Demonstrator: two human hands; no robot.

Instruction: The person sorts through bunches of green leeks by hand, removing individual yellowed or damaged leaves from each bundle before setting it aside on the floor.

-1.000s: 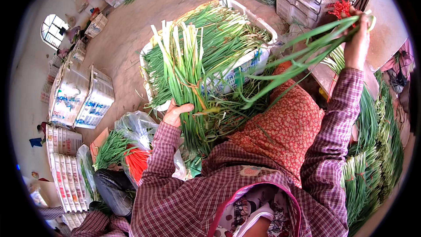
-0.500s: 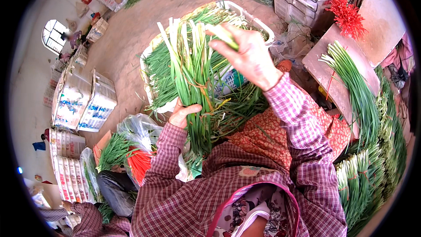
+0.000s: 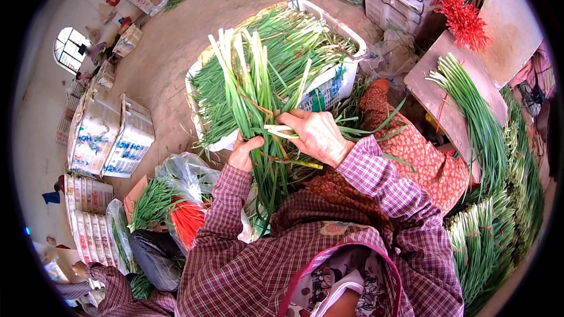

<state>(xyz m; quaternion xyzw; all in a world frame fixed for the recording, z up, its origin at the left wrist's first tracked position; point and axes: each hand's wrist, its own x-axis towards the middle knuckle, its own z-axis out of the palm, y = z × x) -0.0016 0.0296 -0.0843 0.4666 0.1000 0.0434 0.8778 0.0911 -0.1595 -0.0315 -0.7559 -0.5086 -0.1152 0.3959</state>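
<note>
- Left hand (image 3: 244, 151), near side of white crate (image 3: 349, 73): clasps green bundle (image 3: 249, 94) there; loosened grip could spill it.
- Right hand (image 3: 317, 135), same crate side: pinches pale-ended stalks (image 3: 281, 131); hard tug could snap them.
- Right of crate: stalk bunch (image 3: 473, 111) overhangs board (image 3: 429, 82); bump could drop it.

At the grip we count one left hand (image 3: 241, 154), one right hand (image 3: 321, 136) and one bunch of stalks (image 3: 242, 91); just beyond, one heaped white basket (image 3: 351, 69); well off left, two windows (image 3: 71, 50).
</note>
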